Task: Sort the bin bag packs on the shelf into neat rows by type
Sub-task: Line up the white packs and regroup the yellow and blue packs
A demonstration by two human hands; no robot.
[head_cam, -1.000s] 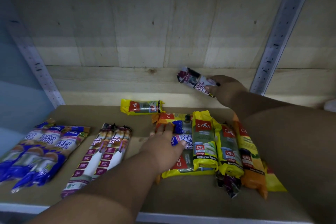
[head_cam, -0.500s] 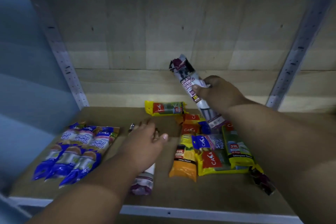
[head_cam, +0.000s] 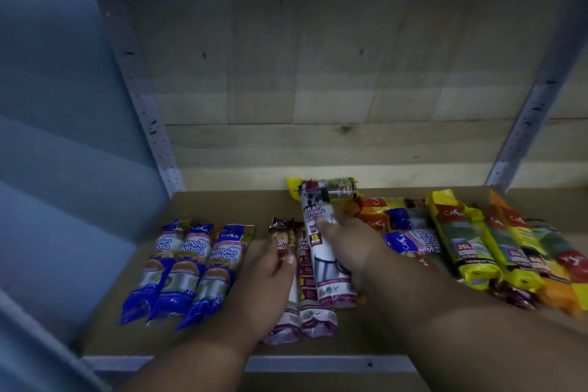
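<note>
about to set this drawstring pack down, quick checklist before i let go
1. Right hand grips the held pack: ok.
2. Held pack parallel to the drawstring row: ok.
3. Held pack flat on the shelf: cannot tell.
4. Left hand rests on the row: ok.
5. Blue row neat: ok.
6. Right pile sorted: not ok.

Your three blue singlet-handle packs [head_cam: 191, 267] lie side by side at left; two maroon drawstring packs [head_cam: 299, 289] adjoin them, a third [head_cam: 321, 251] tilted alongside; yellow and orange packs [head_cam: 477, 242] overlap at right.
</note>
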